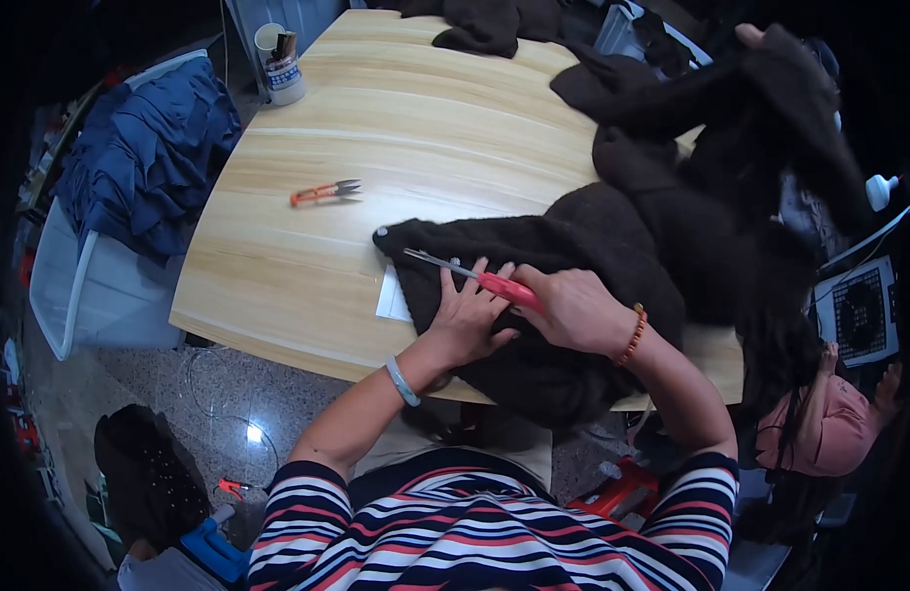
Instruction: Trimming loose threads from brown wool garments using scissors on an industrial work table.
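Observation:
A dark brown knit garment [573,246] lies over the right part of the table and reaches its front edge. My left hand [467,323] rests flat on it, fingers spread and pressing the cloth. In my right hand [583,310] is a seam ripper [509,290] with a red handle; its thin metal tip points left, just above the cloth beyond my left fingertips. A small pale button [381,231] sits at the garment's left corner, and another pale button [455,262] shows beside my left fingers. A piece of white paper [391,296] sticks out from under the cloth.
Orange-handled thread snips [325,192] lie on the wooden table [278,256]. A cup of tools [285,79] stands at the far left corner. Blue cloth [160,148] fills a bin on the left. Another person's hand [749,36] lifts dark cloth at upper right; a person in pink [819,428] is at right.

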The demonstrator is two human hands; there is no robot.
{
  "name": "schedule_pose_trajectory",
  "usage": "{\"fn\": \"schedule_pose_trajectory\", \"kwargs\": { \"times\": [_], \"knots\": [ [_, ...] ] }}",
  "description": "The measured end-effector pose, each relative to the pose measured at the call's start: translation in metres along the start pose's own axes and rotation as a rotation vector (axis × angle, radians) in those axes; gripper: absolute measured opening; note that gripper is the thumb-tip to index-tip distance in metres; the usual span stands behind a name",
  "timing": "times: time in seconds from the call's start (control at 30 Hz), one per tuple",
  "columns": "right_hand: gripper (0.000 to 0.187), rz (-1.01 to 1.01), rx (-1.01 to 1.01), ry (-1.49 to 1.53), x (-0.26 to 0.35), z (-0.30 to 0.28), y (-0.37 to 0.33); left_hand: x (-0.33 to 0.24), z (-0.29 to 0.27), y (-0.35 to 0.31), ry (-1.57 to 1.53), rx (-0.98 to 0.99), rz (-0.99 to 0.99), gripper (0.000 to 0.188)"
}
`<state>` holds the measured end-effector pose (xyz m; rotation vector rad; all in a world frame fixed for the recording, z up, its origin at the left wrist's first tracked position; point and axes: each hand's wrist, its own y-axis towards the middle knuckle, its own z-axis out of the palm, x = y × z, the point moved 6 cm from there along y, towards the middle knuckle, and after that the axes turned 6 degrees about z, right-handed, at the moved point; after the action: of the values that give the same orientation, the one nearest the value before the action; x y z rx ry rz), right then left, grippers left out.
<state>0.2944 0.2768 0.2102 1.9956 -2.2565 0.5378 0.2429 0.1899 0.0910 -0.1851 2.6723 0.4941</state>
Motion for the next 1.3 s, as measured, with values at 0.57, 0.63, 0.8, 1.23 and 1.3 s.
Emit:
{"fn": "schedule_pose_trajectory", "kwargs": {
  "times": [0.57,0.63,0.8,1.23,1.3],
  "knots": [
    [0.028,0.046,0.032,-0.083,0.017,0.009,-0.028,0.081,-0.025,-0.040,0.128,-0.168,-0.084,0.044],
    [0.027,0.076,-0.032,-0.099,0.013,0.010,-0.028,0.077,-0.025,-0.038,0.113,-0.142,-0.088,0.045],
    [0.028,0.090,0.180,-0.028,0.012,0.020,-0.044,0.078,-0.029,-0.039,0.137,-0.103,-0.103,0.046],
    [0.038,0.433,-0.206,0.266,-0.112,0.018,-0.159,-0.092,0.016,-0.051,0.119,0.184,0.454,0.072],
    [0.043,0.394,-0.380,0.089,-0.129,0.000,-0.154,-0.097,0.017,-0.043,0.141,0.104,0.505,0.062]
  ]
}}
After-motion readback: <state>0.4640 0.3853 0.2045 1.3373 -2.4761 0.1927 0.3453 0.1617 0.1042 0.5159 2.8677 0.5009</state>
